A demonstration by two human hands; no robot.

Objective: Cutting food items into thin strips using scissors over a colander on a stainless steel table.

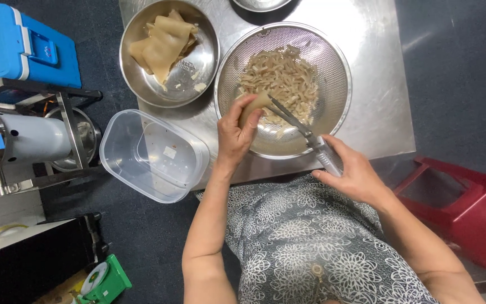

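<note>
Cutting is under way: the left hand (236,132) pinches a beige sheet (252,107) over the perforated colander (333,56), and the right hand (351,171) clenches the scissors (296,124), blades parted at the sheet; closing them squarely seems next

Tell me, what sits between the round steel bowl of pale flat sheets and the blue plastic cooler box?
Nothing: in the head view, only bare dark floor separates the round steel bowl on the steel table from the blue plastic cooler box.
</note>
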